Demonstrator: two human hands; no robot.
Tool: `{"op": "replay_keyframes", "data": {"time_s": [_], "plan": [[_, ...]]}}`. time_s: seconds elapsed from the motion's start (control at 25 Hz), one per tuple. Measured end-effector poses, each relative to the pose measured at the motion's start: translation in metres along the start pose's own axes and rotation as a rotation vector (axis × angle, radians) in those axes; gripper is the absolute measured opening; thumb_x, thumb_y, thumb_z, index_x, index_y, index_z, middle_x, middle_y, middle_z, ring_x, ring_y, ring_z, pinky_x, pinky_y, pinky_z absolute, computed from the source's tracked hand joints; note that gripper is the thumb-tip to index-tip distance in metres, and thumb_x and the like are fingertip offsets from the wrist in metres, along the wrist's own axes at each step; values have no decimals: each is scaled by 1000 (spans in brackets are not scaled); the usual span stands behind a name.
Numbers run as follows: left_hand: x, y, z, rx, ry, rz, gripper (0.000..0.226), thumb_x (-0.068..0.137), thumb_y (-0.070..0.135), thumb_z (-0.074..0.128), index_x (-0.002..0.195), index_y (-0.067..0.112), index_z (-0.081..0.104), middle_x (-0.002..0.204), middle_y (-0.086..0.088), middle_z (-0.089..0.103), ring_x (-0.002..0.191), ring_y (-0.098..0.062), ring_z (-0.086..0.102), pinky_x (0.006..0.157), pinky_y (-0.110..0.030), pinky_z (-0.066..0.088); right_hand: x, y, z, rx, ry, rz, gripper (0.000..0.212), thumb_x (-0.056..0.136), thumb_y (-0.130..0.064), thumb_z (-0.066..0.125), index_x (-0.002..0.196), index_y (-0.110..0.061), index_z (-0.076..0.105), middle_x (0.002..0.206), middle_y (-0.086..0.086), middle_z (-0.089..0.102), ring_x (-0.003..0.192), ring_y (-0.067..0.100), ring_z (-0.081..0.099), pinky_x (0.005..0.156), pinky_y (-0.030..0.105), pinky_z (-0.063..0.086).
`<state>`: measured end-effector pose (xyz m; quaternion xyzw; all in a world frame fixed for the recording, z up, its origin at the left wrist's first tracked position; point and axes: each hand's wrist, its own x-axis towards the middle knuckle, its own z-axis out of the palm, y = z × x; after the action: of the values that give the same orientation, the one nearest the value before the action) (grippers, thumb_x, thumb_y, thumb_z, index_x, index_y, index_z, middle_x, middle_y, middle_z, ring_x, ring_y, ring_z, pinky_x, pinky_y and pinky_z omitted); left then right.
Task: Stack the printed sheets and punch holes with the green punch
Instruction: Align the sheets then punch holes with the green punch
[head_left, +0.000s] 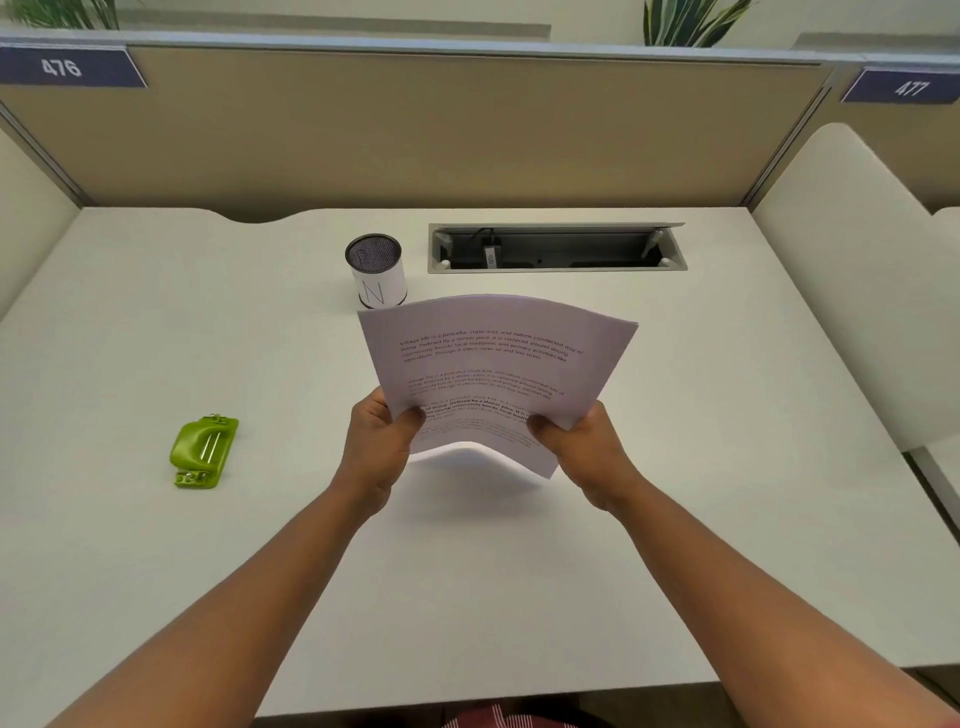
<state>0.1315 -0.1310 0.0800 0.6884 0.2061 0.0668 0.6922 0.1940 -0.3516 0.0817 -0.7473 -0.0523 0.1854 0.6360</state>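
A stack of printed sheets (493, 358) is held up above the middle of the white desk (519, 571), bowed upward across its width, text facing me. My left hand (379, 447) grips its lower left corner, thumb on top. My right hand (587, 452) grips the lower right corner the same way. The green punch (203, 451) lies on the desk well to the left of my left hand, untouched.
A white mesh-topped pen cup (376, 270) stands just behind the sheets' far left corner. An open cable tray (556, 248) is set into the desk at the back. Beige partitions (415, 130) wall the back; a padded divider (857, 270) stands on the right.
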Motion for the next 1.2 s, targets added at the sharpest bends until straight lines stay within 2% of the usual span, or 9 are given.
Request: {"op": "replay_keyframes", "data": {"time_s": [0.12,0.2,0.28,0.4,0.52,0.64,0.8,1.0,1.2], "plan": [[-3,-9,2,4,-19,-48,33,98,-2,55,104,26,72,95,15,77,97,-13,69,79,-23,56,0,11,3,-53,-35,19,28,86,-5,59,102,-24,72,109,17,72,109,43,63,96,59,52],[-3,-14,2,8,1,-52,31,98,-1,55,107,25,71,99,10,76,100,-18,67,82,-28,56,0,14,2,-60,-29,21,28,85,-5,58,102,-22,72,109,19,71,109,45,62,96,58,53],[-2,-17,0,7,16,-41,31,99,-1,54,106,25,71,101,7,75,99,-18,68,80,-27,56,0,13,2,-51,-25,18,38,87,-1,57,100,-32,74,108,8,75,108,34,67,95,48,57],[-2,-22,1,1,-14,-76,35,97,-2,56,105,29,71,102,12,76,102,-16,69,83,-24,55,0,17,5,-64,-34,43,40,87,-1,58,99,-36,74,109,5,75,108,31,67,97,49,56],[-3,-26,-3,47,-52,-74,38,98,-1,56,109,33,68,107,15,76,106,-15,69,90,-27,55,-1,18,6,-60,-45,71,43,92,0,58,100,-40,72,108,-8,76,105,13,70,97,41,57],[-2,-23,-11,63,-114,-53,31,101,7,56,116,32,67,110,12,77,105,-12,72,88,-26,57,2,12,2,-27,-58,124,30,97,-6,61,111,-30,71,113,-7,76,104,14,72,97,42,57],[2,-19,-21,59,-130,-77,24,102,10,55,122,19,68,113,3,77,104,-18,74,89,-37,59,6,-2,-6,15,-110,166,28,97,-3,62,122,-13,68,116,2,76,103,22,74,93,42,59],[3,-20,-23,-97,3,-177,23,101,6,56,116,16,69,113,0,77,106,-25,73,91,-42,58,2,-9,-10,324,-92,210,27,92,1,62,117,-9,69,115,9,76,97,26,73,84,39,58],[-5,-25,-12,-317,148,-290,24,102,8,55,110,25,70,109,7,78,105,-22,71,97,-49,52,-17,6,12,724,-48,332,23,91,1,61,103,-18,67,101,6,71,77,17,66,75,33,57]]}}
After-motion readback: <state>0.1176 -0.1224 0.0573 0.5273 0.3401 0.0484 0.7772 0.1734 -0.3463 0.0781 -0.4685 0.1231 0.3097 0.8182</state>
